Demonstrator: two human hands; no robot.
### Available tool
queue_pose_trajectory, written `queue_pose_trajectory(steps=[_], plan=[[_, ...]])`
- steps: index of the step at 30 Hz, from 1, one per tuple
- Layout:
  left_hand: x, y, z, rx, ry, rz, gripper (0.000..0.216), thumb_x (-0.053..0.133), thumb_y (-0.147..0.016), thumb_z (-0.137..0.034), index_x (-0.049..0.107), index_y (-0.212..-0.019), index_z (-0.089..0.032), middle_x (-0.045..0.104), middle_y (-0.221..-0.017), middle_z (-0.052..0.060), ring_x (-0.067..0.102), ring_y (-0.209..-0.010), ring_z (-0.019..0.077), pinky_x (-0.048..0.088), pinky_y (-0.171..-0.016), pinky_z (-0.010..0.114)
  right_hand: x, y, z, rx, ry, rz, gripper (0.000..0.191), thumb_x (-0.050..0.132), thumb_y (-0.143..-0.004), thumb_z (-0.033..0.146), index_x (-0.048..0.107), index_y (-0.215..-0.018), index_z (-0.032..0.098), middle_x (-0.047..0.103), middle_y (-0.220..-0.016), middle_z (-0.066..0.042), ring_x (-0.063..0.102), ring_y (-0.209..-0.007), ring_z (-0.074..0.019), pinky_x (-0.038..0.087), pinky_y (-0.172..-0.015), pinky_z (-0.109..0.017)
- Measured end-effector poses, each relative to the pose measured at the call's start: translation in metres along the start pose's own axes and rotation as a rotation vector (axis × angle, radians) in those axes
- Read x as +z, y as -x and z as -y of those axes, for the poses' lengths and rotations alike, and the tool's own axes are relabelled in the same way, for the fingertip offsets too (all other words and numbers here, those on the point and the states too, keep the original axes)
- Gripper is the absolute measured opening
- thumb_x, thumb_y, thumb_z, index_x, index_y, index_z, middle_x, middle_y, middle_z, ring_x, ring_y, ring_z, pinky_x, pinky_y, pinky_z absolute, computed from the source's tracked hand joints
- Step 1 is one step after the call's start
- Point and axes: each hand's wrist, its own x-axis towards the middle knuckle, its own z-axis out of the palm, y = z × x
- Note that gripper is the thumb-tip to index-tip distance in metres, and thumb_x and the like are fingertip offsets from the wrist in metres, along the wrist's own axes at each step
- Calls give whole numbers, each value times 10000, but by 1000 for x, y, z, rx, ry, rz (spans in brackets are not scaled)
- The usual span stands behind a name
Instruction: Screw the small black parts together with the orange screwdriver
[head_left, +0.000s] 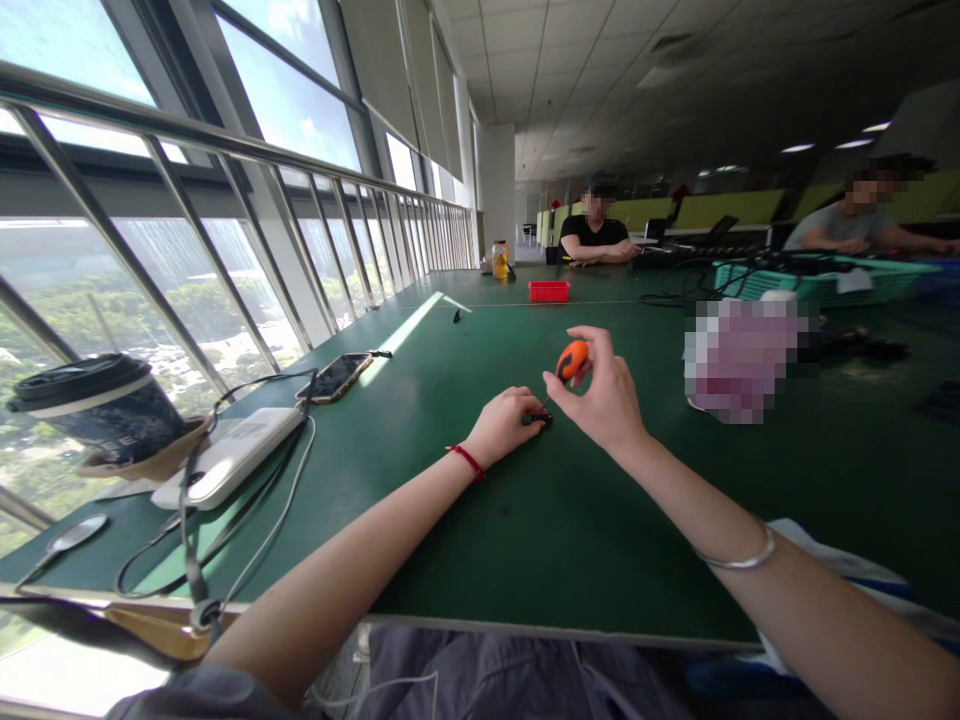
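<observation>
Gripping a small screwdriver by its orange handle, my right hand has thumb and fingers closed round it; the thin shaft runs down and left to a small black part lying on the desk. My left hand rests on the desk with its fingers curled together against that black part, pinning it down; I cannot tell how much of the part is under the fingers. Both sit near the middle of the desk, well in from the near edge. Red cord on my left wrist, silver bangle on my right forearm.

Outward from there: toward the left edge lies a phone, face up, and nearer to me a white power bank with cables trailing from it. Close to the near left corner stands a dark paper cup with a lid, tilted in the view, and a spoon lies beside the edge. Further up the desk, a red tray sits well apart from my hands, with a yellow-lidded jar beyond it. To the right of my hands is a blurred pinkish object; behind it, a green basket toward the far right.

Two other people sit at the far end, one in black, forearms on the desk, and one in grey at the right.
</observation>
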Motion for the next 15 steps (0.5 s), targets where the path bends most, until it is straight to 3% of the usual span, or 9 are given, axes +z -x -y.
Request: queue_pose_trajectory(steps=[5, 9, 12, 15], plan=[[0, 0, 0, 4, 6, 7, 141, 592, -761, -211, 673, -874, -186, 641, -884, 35, 563, -898, 186, 470, -843, 296, -1, 0, 0, 86, 0, 61, 336, 582, -721, 458, 545, -960, 224, 555, -649, 13, 534, -655, -184, 414, -679, -311], [-1, 0, 0, 6, 7, 8, 122, 588, -766, -215, 672, -849, -186, 632, -874, 36, 561, -893, 189, 471, -827, 298, -1, 1, 1, 80, -38, 105, 222, 573, -731, 358, 574, -911, 229, 586, -711, -8, 550, -722, -190, 420, -716, -314], [0, 0, 0, 2, -3, 10, 104, 592, -769, -232, 668, -819, -181, 621, -847, 39, 561, -867, 190, 477, -788, 292, -1, 1, 2, 29, -16, 70, 349, 569, -705, 288, 530, -1046, 222, 581, -726, -2, 550, -721, -187, 416, -773, -338], [1, 0, 1, -6, 0, -5, 110, 592, -773, -245, 666, -813, -174, 615, -830, 42, 567, -838, 186, 480, -771, 287, 0, 1, 0, -5, -2, 59, 474, 597, -688, 328, 463, -1127, 208, 570, -723, 16, 532, -639, -162, 404, -804, -354]])
